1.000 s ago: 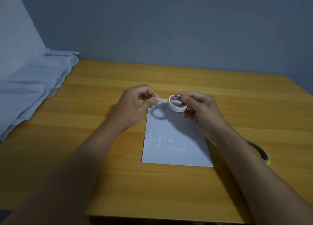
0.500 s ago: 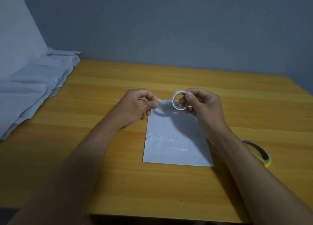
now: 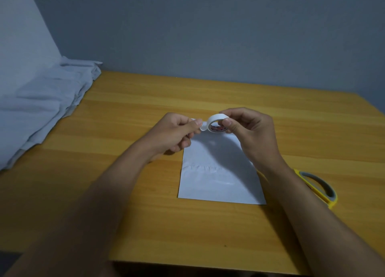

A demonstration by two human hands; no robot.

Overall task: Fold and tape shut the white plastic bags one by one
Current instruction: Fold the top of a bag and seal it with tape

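1. One wooden table [image 3: 125, 203], orange-brown, fills most of the view and carries everything else
2. One heap of pale cloth [image 3: 41, 101] is bunched at the table's far left edge, against the wall
3. One white plastic bag [image 3: 218, 178] lies flat on the table in front of the person, long side running away from them, with a faint crease across its middle; I count no second bag
4. Two bare forearms reach in from the near edge, one on each side of the bag
5. The right hand [image 3: 252, 135] hangs above the bag's far end, thumb and fingers curled round one small roll of white tape [image 3: 216, 124] held off the table
6. The left hand [image 3: 177, 133] is close beside it, thumb and forefinger pinching the loose tape end [image 3: 203, 127], a short strip still joined to the roll
7. One pair of scissors [image 3: 318, 187], yellow and grey handle showing, lies on the table right of the bag, partly hidden by the right forearm
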